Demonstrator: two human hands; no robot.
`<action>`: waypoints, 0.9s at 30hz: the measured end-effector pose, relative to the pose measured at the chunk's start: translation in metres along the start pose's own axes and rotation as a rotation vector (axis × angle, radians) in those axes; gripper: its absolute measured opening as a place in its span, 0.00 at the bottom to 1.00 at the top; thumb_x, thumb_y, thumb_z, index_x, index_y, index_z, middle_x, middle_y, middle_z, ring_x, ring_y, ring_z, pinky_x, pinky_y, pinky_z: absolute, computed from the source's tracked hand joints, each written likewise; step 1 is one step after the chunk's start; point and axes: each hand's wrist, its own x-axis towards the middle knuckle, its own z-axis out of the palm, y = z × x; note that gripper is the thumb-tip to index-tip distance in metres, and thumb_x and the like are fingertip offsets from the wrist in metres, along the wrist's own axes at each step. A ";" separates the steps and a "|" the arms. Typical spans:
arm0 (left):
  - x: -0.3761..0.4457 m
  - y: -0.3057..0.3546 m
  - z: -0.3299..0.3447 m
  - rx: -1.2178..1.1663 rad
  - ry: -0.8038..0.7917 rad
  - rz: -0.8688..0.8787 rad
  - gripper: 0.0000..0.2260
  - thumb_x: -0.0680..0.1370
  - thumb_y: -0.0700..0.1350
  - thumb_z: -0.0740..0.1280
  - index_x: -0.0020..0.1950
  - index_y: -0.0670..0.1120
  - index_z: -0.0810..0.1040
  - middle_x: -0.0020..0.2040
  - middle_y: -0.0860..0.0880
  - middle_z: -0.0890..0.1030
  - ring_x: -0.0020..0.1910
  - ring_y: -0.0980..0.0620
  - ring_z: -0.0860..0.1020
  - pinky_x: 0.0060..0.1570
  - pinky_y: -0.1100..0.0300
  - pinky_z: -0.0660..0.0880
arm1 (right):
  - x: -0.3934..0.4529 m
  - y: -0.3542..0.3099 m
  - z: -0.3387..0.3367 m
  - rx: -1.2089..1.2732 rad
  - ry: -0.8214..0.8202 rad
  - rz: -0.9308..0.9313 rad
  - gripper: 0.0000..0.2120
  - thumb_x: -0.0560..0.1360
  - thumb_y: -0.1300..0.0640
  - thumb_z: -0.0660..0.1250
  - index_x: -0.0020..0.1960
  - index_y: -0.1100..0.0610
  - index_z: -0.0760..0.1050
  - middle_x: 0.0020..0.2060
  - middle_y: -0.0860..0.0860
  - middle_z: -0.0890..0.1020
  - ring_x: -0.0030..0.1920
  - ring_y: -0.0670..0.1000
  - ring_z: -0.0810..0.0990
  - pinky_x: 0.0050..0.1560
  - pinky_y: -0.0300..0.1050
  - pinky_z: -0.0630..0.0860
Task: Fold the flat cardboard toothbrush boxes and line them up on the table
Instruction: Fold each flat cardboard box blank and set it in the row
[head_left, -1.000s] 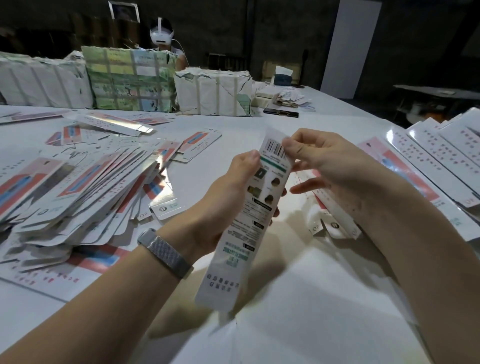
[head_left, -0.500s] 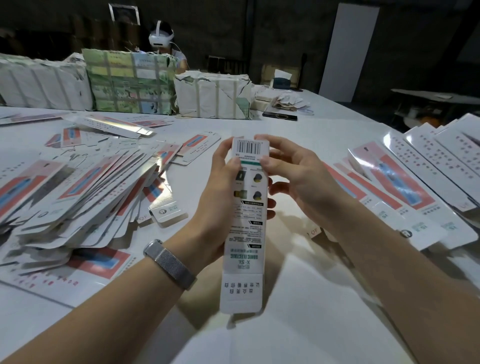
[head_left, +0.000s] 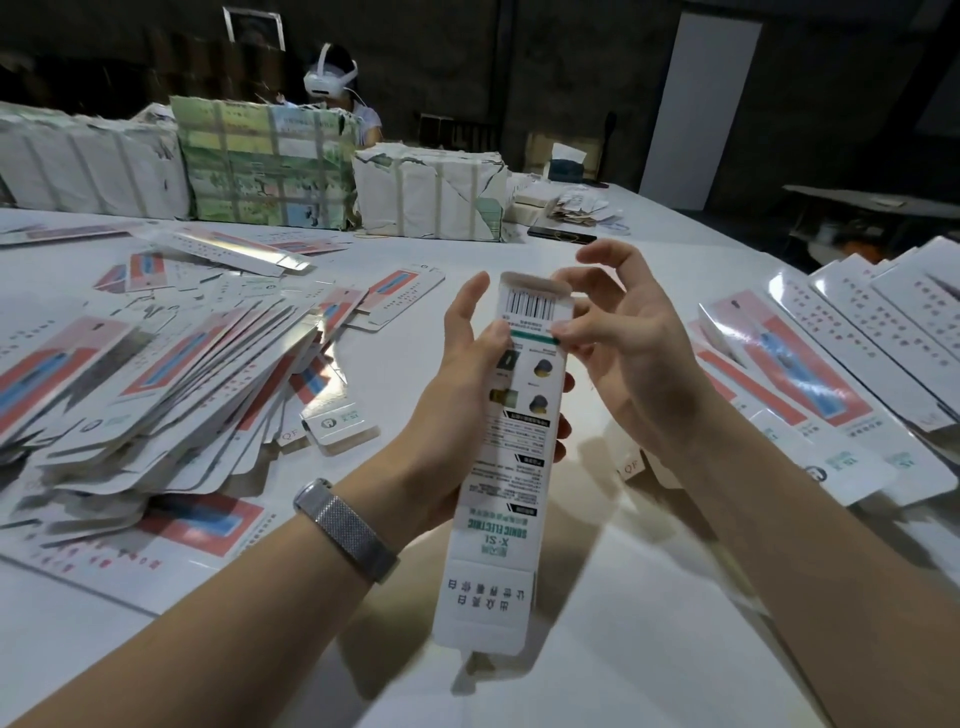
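**Top flap being closed**

The left hand (head_left: 457, 395) grips the box (head_left: 514, 447) upright above the tabletop (head_left: 597, 649), steadying it so the right hand (head_left: 618, 332), thumb pinching its barcode end, can likely tuck the flap. Flats (head_left: 156, 384) wait left.

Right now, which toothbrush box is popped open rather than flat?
The barcode-topped box held in both hands; its top end gapes open, unlike the flat pile to its left.

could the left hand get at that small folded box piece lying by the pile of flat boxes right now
Probably not at once: the left hand grips the toothbrush box. The small folded piece lies uncovered just left of it on the table, so nothing else blocks it.
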 end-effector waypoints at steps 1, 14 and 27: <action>0.000 -0.001 0.000 0.002 -0.001 -0.002 0.15 0.84 0.55 0.55 0.66 0.76 0.63 0.47 0.39 0.83 0.39 0.38 0.82 0.38 0.48 0.79 | 0.000 0.001 0.000 -0.002 -0.010 0.004 0.20 0.66 0.68 0.65 0.55 0.53 0.69 0.46 0.51 0.76 0.47 0.53 0.82 0.44 0.48 0.77; 0.000 -0.008 0.003 0.055 -0.046 -0.027 0.15 0.83 0.59 0.56 0.66 0.78 0.63 0.45 0.42 0.84 0.40 0.40 0.82 0.38 0.49 0.80 | 0.002 -0.006 -0.007 -0.199 -0.013 0.093 0.07 0.77 0.58 0.68 0.42 0.55 0.82 0.35 0.51 0.83 0.39 0.51 0.83 0.40 0.42 0.80; -0.009 0.000 0.009 0.075 -0.103 -0.018 0.17 0.85 0.58 0.53 0.71 0.76 0.59 0.48 0.42 0.83 0.41 0.38 0.82 0.40 0.46 0.80 | 0.003 -0.016 -0.018 -0.185 -0.064 0.090 0.10 0.78 0.60 0.64 0.40 0.55 0.81 0.36 0.51 0.83 0.41 0.51 0.84 0.40 0.44 0.82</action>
